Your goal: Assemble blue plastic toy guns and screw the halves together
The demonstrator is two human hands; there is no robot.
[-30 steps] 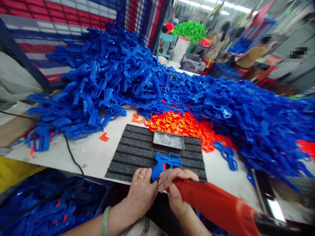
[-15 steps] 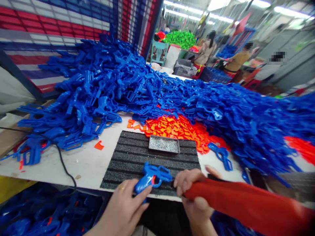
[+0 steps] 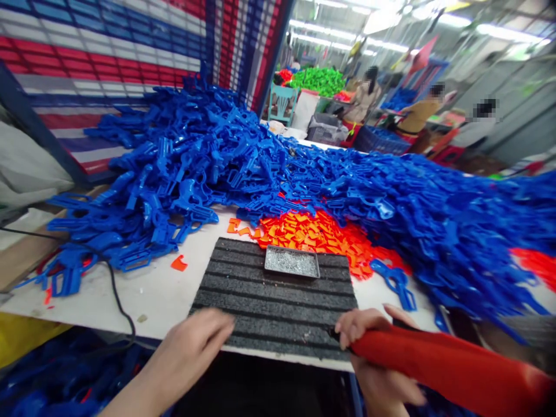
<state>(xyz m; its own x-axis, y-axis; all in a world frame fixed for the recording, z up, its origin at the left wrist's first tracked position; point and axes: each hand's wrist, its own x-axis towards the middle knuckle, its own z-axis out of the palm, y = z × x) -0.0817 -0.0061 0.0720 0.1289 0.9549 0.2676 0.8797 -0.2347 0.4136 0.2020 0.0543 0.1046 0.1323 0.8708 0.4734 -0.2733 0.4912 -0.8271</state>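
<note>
Red-sheathed hand tool (image 3: 438,360) clamped in right hand (image 3: 367,322) at near right, fingers (image 3: 356,324) wrapped around it, dark tip end touching or just beside the near right corner of a ribbed black mat (image 3: 273,301). Left hand (image 3: 191,341) blurred, fingers together and extended, holding nothing, at the mat's near left edge; cannot tell if touching. Hands well apart, mat between them.

Shallow metal tray (image 3: 292,247) sits at the mat's far edge, filled with fine silver pieces (image 3: 291,262), too small to name. Mat's far right corner meets a heap of orange plastic tabs (image 3: 317,234). Beyond, a large heap of blue toy-pistol parts (image 3: 243,168) spreads far and right across the white table (image 3: 147,304).

Left of the mat, a strip of tabletop carries one loose orange tab (image 3: 179,263), with a black cable (image 3: 115,295) crossing the table's near left edge. Right of the mat, a narrower strip holds a single blue part (image 3: 395,284), apart from the heap. More blue parts (image 3: 47,376) lie below the near left edge; any container walls are hard to make out.
</note>
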